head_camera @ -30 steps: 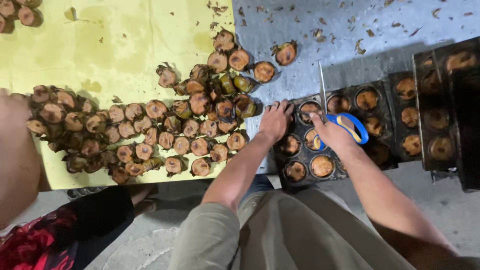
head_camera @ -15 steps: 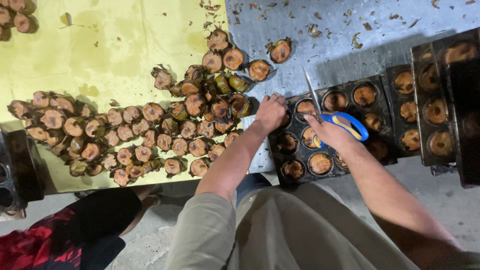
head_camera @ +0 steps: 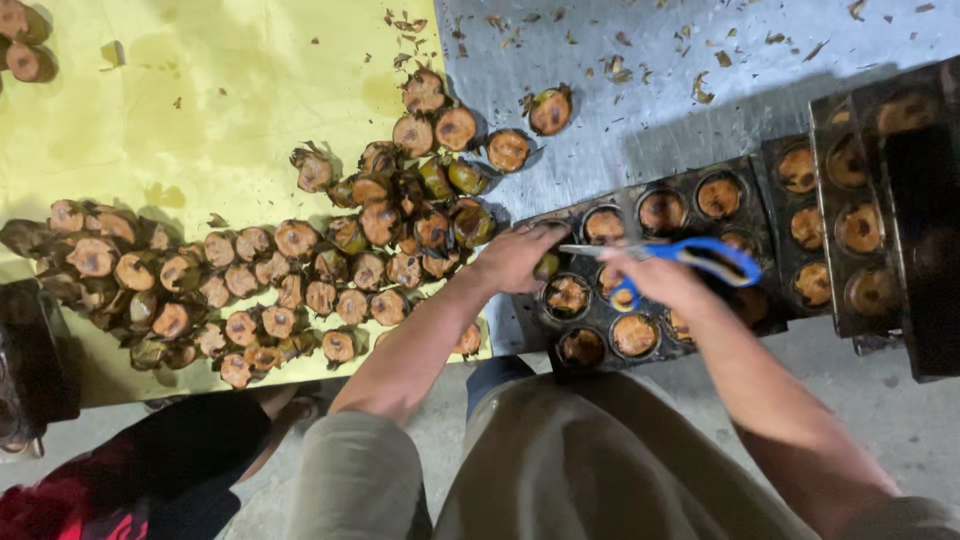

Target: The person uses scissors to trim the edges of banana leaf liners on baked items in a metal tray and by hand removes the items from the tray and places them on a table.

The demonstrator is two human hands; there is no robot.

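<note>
Here, from left to right: a heap of small round leaf-wrapped cakes [head_camera: 300,280] covers a yellow sheet [head_camera: 200,100], which lies beside a grey metal surface [head_camera: 640,90] strewn with leaf scraps. At centre the person's left hand [head_camera: 515,258] reaches to the near corner of a dark baking tray [head_camera: 600,360] and pinches one small cake [head_camera: 546,265] at its rim, fingers closed on it. Just to the right, the right hand [head_camera: 665,285] grips blue-handled scissors [head_camera: 690,255], fingers through the loops. The blades lie roughly level, their long axis running left toward the held cake, tips almost touching it; whether they are parted cannot be told. Both forearms stretch forward from the body, converging over the tray. Further right, more trays [head_camera: 860,230] hold browned cakes.
</note>
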